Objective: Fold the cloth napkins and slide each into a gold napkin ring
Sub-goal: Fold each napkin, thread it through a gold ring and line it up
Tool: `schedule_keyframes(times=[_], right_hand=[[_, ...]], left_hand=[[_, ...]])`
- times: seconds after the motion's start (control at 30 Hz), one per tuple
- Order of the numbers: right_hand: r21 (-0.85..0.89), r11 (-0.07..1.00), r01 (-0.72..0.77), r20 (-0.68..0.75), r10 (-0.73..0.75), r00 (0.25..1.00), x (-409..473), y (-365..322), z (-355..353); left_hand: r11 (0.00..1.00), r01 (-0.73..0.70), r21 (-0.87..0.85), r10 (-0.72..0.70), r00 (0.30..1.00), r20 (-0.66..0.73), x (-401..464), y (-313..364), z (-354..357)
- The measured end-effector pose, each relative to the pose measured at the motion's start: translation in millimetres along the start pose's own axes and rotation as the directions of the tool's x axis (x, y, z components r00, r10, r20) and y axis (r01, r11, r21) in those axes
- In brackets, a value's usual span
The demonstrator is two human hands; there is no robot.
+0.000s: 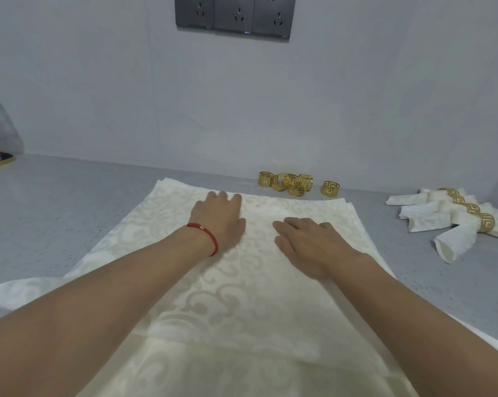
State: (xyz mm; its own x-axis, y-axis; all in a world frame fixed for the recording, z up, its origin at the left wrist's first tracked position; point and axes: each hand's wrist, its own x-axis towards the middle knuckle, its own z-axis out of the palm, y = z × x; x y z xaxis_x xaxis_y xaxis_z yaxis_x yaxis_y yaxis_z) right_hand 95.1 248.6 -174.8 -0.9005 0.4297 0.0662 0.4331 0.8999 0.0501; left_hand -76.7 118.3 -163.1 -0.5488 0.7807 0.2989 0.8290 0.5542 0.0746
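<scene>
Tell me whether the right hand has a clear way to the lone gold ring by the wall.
Probably yes: the right hand lies flat on the napkin, and only bare counter separates it from the lone ring.

The stack of napkins [242, 296] lay spread on the counter [55, 210] before me, both my hands flat on it, left hand [220, 219] ahead of right hand [310, 245]. Behind it sat the loose rings [287, 181]; the ringed napkins [454, 219] lay to the right.

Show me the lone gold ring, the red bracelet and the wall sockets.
lone gold ring [330, 189]: head view, its patterned front.
red bracelet [210, 239]: head view, cord on wrist.
wall sockets [232, 15]: head view, middle panel.
</scene>
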Motion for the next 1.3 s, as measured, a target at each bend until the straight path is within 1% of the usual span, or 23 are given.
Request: schedule_keyframes(times=[0.03,0.1,0.13,0.2,0.27,0.33,0.37,0.43,0.47,0.53,0.6,0.7,0.83,0.93,1.0,1.07,1.13,1.2,1.23,1.3], right_hand=[[0.008,1.000,-0.004,-0.001,0.004,1.000,0.0,0.0,0.7],[0.012,1.000,-0.007,-0.003,0.007,1.000,0.4,0.7,0.8],[0.010,1.000,-0.005,0.002,0.005,1.000,1.2,1.0,1.1],[0.016,1.000,0.004,0.015,-0.004,1.000,2.5,2.1,-1.1],[0.062,0.998,-0.004,0.020,0.003,1.000,3.7,3.2,-4.7],[0.168,0.984,-0.060,-0.010,0.063,0.998,7.8,3.2,-7.4],[0.202,0.974,-0.098,-0.047,0.110,0.993,11.4,3.0,-7.7],[0.203,0.965,-0.169,-0.137,0.199,0.970,23.9,3.7,-6.9],[0.201,0.957,-0.211,-0.159,0.245,0.956,31.5,4.0,-6.3],[0.214,0.933,-0.288,-0.161,0.325,0.932,48.3,3.9,-6.3],[0.260,0.907,-0.332,-0.139,0.376,0.916,64.2,4.6,-5.7],[0.340,0.875,-0.343,-0.121,0.403,0.907,82.5,5.9,-1.8],[0.449,0.811,-0.375,-0.122,0.471,0.873,93.1,3.6,0.8],[0.521,0.785,-0.335,-0.164,0.478,0.863,89.0,4.3,-0.3],[0.533,0.799,-0.278,-0.216,0.446,0.869,82.8,6.6,0.1],[0.495,0.843,-0.208,-0.253,0.370,0.894,78.2,7.9,2.6],[0.453,0.874,-0.176,-0.251,0.314,0.915,73.7,8.8,4.4],[0.443,0.881,-0.165,-0.231,0.290,0.929,70.4,8.2,5.9],[0.443,0.883,-0.157,-0.231,0.281,0.932,69.0,8.1,8.0],[0.442,0.886,-0.142,-0.249,0.274,0.929,65.7,6.6,11.7]], left_hand=[[0.995,-0.102,-0.005,0.101,0.994,-0.049,-2.1,6.3,3.7],[0.962,-0.259,-0.090,0.256,0.966,-0.043,-2.6,16.1,11.9],[0.947,-0.298,-0.123,0.299,0.954,-0.010,-1.6,18.3,16.3],[0.941,-0.299,-0.160,0.316,0.944,0.093,-0.9,20.7,21.4],[0.950,-0.254,-0.180,0.284,0.943,0.171,-3.4,22.1,23.8],[0.953,-0.251,-0.169,0.277,0.949,0.153,-5.0,22.9,26.9],[0.952,-0.259,-0.163,0.282,0.949,0.139,-5.0,23.0,28.0],[0.949,-0.263,-0.174,0.286,0.950,0.123,-2.5,21.9,30.4],[0.948,-0.257,-0.188,0.282,0.952,0.121,-1.0,21.5,31.6],[0.944,-0.251,-0.214,0.279,0.953,0.115,2.1,21.1,31.5],[0.946,-0.231,-0.228,0.268,0.952,0.147,6.1,21.0,28.9],[0.965,-0.169,-0.202,0.218,0.942,0.255,16.0,23.2,19.6],[0.972,-0.101,-0.214,0.163,0.942,0.295,31.9,28.7,2.6],[0.954,0.002,-0.300,0.098,0.944,0.317,47.3,27.7,0.2],[0.921,0.059,-0.386,0.051,0.962,0.268,59.3,27.1,4.4],[0.898,0.093,-0.431,-0.005,0.980,0.200,65.8,27.3,8.7],[0.886,0.104,-0.452,-0.063,0.993,0.105,69.4,30.3,13.2],[0.894,0.098,-0.437,-0.097,0.995,0.024,69.8,33.3,19.2],[0.892,0.096,-0.443,-0.107,0.994,0.000,69.4,34.4,22.0],[0.889,0.088,-0.449,-0.094,0.996,0.007,69.0,35.0,26.9]])
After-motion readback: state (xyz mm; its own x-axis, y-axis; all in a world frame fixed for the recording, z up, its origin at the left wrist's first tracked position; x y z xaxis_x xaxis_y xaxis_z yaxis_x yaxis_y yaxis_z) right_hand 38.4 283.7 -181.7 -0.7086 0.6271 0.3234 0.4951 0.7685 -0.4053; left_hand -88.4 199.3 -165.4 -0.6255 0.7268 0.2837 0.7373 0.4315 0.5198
